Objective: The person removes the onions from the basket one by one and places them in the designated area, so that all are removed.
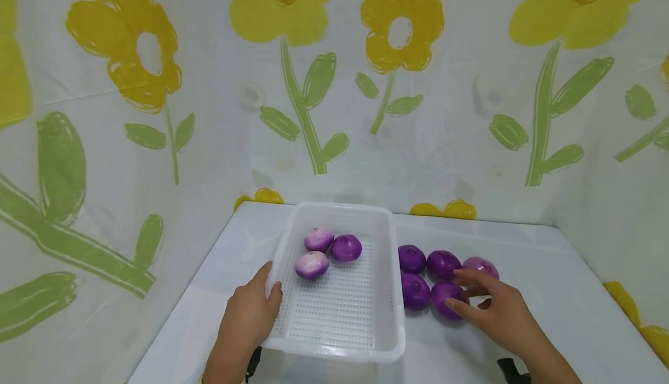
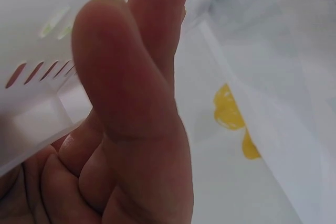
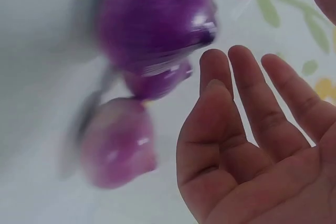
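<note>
A white plastic basket (image 1: 334, 340) with a slotted base stands left of centre, tilted or level I cannot tell. Inside, at its far left, lie three purple onions (image 1: 346, 248), two of them paler. My left hand (image 1: 250, 314) grips the basket's left side; in the left wrist view its thumb (image 2: 123, 72) lies along the wall with other fingers curled beneath. Over the front right onion (image 1: 446, 301) hovers my right hand (image 1: 496, 308), thumb and fingers spread. In the right wrist view a gap shows between those fingers and a blurred onion (image 3: 155, 19).
Several purple onions sit right of the basket, including a dark one (image 1: 443, 265) and a pinker one (image 1: 481, 268). They stand on a white table (image 1: 543, 268). Flower-printed cloth (image 1: 449, 157) hangs behind and at both sides.
</note>
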The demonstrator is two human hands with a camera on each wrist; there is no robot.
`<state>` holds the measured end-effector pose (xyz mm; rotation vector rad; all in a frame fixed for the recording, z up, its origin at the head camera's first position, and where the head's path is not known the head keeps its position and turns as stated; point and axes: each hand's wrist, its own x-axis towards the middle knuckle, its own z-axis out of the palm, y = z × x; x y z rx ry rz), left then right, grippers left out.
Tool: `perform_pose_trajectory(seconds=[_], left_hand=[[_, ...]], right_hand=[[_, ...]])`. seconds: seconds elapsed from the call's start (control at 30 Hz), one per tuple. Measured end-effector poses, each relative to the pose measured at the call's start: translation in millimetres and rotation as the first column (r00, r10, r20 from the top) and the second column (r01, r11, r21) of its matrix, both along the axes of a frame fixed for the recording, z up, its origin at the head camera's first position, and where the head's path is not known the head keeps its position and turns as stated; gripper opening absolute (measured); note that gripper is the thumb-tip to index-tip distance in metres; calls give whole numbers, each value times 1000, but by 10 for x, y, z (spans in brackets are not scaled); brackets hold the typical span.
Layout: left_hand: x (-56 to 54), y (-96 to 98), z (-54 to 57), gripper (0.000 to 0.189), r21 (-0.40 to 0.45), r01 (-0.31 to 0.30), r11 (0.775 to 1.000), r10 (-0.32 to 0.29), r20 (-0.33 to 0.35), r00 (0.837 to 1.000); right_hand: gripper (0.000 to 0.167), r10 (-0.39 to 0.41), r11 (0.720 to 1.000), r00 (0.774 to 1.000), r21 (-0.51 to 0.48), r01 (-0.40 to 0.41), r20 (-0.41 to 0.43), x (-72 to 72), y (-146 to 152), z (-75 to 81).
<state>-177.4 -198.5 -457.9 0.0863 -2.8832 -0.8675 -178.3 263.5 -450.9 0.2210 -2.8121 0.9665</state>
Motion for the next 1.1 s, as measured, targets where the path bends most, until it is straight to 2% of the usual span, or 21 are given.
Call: perform_pose_trajectory(seconds=[0.2, 0.47, 0.7, 0.9, 1.0, 1.1], left_hand=[[21, -30, 27, 58, -6, -5, 1000, 5, -9, 1000], [23, -54, 9, 57, 1, -6, 1000, 6, -34, 999], [32, -60, 10, 57, -1, -11, 1000, 11, -41, 999], [45, -46, 4, 57, 10, -5, 1000, 6, -41, 999], [47, -31, -12, 57, 15, -3, 1000, 4, -45, 999], [49, -10, -19, 56, 17, -1, 1000, 2, -54, 999]], right_hand=[[59, 124, 992, 989, 6, -124, -76, -262, -281, 242], [63, 245, 969, 969, -10, -246, -41, -619, -897, 625], [64, 234, 972, 972, -18, -234, 5, -818, -1496, 875], [66, 247, 968, 967, -66, -244, 55, -926, -1936, 915], [72, 279, 960, 957, -11, -279, 81, -973, -2114, 855], [79, 346, 934, 931, 50, -354, 121, -1019, -2247, 777]])
